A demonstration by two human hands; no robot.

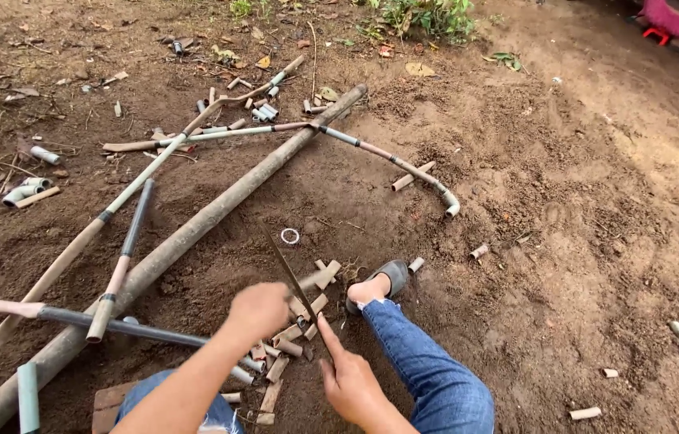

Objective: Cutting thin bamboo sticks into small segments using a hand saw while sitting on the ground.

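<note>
A: Head view, looking down at bare soil (580, 241). We sit on the ground; blue denim legs, one foot in a grey sandal (384, 281) stretched forward.

B: Hands?

A: Our left hand (257, 309) is curled into a fist, fingers pressed together around the near end of a thin dark blade (283, 265). The blade runs up and away from the fist, slanting leftward. What the fist encloses besides the blade, we cannot tell.

B: And the other?

A: Our right hand (347, 378) lies lower, forefinger stretched out, its tip at the lower run of the blade. The remaining fingers are half folded; whether they pinch anything is hidden.

B: What is under the hands?

A: A heap of short cut pipe pieces (299, 321), brownish, lying on the soil between the knees and beside the sandal. A dark grey pipe (130, 328) enters from the left and ends under the left hand.

B: Further out?

A: A long muddy pipe (195, 229) crosses diagonally, thinner tubes (126, 193) lie over it, a small white ring (290, 235) sits just beyond the blade tip, and green weeds (428, 16) grow at the top edge.
</note>
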